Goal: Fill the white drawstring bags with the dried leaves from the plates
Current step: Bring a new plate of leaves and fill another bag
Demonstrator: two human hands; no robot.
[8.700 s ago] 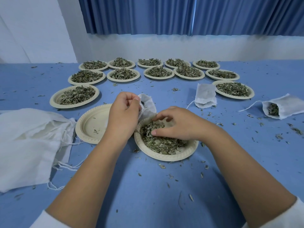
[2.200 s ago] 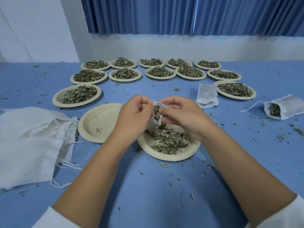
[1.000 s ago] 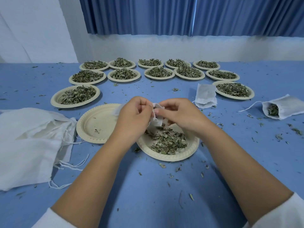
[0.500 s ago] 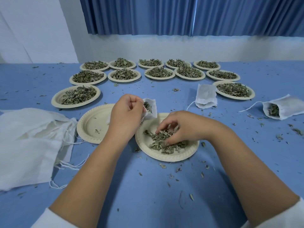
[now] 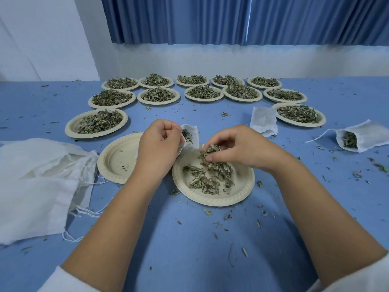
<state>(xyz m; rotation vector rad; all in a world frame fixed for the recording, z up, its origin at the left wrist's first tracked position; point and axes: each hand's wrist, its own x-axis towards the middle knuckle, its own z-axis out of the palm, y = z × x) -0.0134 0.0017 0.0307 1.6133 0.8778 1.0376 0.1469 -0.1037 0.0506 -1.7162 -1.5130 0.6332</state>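
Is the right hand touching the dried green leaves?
Touching. The head view shows the right hand pinching a clump of dried green leaves just above the round beige paper plate.

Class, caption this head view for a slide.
Filling a white bag: left hand holds it, right hand pinches dried leaves over the plate.

Room over blue table (image 5: 189,260) nr front; full plates (image 5: 158,103) crowd back, cloth pile (image 5: 31,186) blocks left.

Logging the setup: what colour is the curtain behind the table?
The curtain is blue with vertical pleats; head view.
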